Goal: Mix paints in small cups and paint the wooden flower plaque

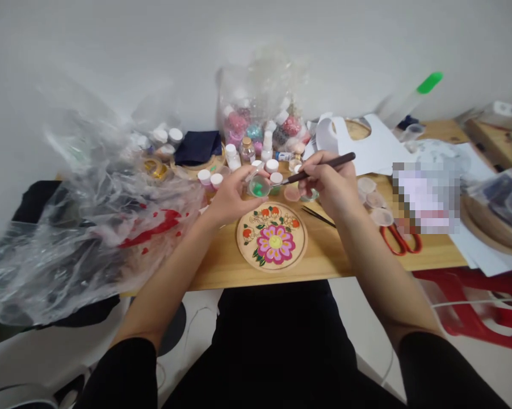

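My left hand (230, 196) holds a small clear cup of green paint (259, 186) tilted toward me above the wooden table (324, 255). My right hand (330, 184) grips a dark-handled brush (319, 167) whose tip reaches into the green cup. Just below both hands lies a round wooden disc (273, 237) painted with a pink flower, yellow centre, red blooms and green leaves. A second thin brush (318, 216) rests on the table right of the disc.
Crumpled clear plastic bags (81, 227) cover the table's left side. Small white-capped bottles (234, 156) and a bag of beads (260, 125) stand at the back. Empty paint cups (373, 200), red scissors (398, 241) and white paper (370, 142) lie to the right.
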A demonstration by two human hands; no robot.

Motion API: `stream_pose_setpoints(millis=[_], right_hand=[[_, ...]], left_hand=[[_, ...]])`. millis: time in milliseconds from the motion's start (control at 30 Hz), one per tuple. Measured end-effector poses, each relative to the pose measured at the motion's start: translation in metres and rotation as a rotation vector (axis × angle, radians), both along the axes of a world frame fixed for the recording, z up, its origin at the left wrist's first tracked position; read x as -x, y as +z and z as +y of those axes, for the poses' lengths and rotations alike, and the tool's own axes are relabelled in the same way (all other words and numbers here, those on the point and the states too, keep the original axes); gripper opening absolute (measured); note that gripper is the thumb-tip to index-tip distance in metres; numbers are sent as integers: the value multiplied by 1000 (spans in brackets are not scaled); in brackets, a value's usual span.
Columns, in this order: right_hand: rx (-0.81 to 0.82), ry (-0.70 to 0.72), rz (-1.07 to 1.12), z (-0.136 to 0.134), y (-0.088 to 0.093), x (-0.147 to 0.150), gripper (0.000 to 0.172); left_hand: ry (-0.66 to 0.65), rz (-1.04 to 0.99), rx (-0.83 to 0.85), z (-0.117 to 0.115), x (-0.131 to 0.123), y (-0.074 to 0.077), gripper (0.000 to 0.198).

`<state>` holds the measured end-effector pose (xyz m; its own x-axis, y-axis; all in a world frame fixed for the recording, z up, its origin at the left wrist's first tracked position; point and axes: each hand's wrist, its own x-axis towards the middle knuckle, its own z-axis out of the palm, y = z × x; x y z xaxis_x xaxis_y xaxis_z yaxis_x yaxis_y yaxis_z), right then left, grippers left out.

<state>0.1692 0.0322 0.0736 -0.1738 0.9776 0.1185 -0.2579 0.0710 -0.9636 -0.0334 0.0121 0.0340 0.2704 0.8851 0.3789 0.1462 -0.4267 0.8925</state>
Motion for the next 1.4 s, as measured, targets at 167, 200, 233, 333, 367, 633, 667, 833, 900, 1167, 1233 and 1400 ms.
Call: stream_pose_setpoints(millis=[167,200,233,333,367,633,667,833,900,1167,1233,1400], right_hand=[[63,-48,-12,5,-20,-2,6],[66,-46,-15,5,-23,-3,6],[65,-39,-18,5,-25,-4,6],[50,-18,-22,6,-29,-7,7],[47,-15,-25,6,-30,-8,8],[39,25,-26,5,-33,-11,18],[41,28,-35,5,-33,-11,20],[44,32,-56,4,-34,-11,21],[37,28,-42,5,-35,-12,21],[11,66,-52,6,-38,-12,27],[26,66,-41,7,-37,-12,24],[99,73,-36,10,-33,-13,25]], left_hand=[[21,23,6,0,2,-17,36],[16,38,9,-2,3,-18,35],[14,59,9,-3,4,-18,35],[53,155,-9,-7,8,-15,34],[65,191,-16,-8,9,-14,33],[80,145,21,-8,12,-23,43],[88,144,26,-8,12,-25,46],[106,132,-1,-8,12,-31,51],[108,127,-15,-8,12,-33,51],[131,202,-9,-10,11,-30,47],[120,201,-13,-11,9,-28,42],[89,156,25,-11,6,-28,38]])
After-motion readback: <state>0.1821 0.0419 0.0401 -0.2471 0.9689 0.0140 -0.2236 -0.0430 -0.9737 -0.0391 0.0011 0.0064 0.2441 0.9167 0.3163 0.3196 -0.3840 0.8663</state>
